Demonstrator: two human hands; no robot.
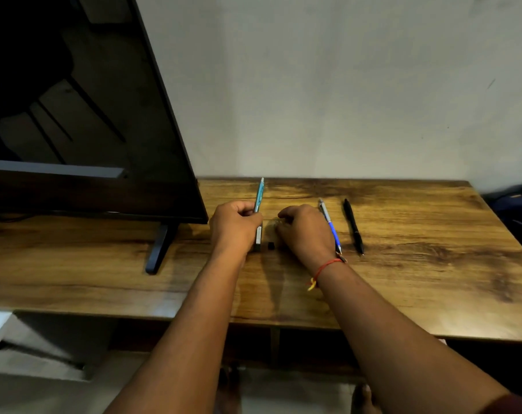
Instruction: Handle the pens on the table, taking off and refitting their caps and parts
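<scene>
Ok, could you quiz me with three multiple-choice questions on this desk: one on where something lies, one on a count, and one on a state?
1. Where is the black pen?
A) furthest right on the table
B) under the screen
C) in a hand

2. How many pens show?
A) one
B) three
C) six

3. The teal pen is:
A) lying alone on the wood
B) gripped by the left hand
C) on the floor

Answers:
1 A, it lies to the right of the blue pen.
2 B, there is one teal, one blue and one black.
3 B, the fingers curl round it.
</scene>
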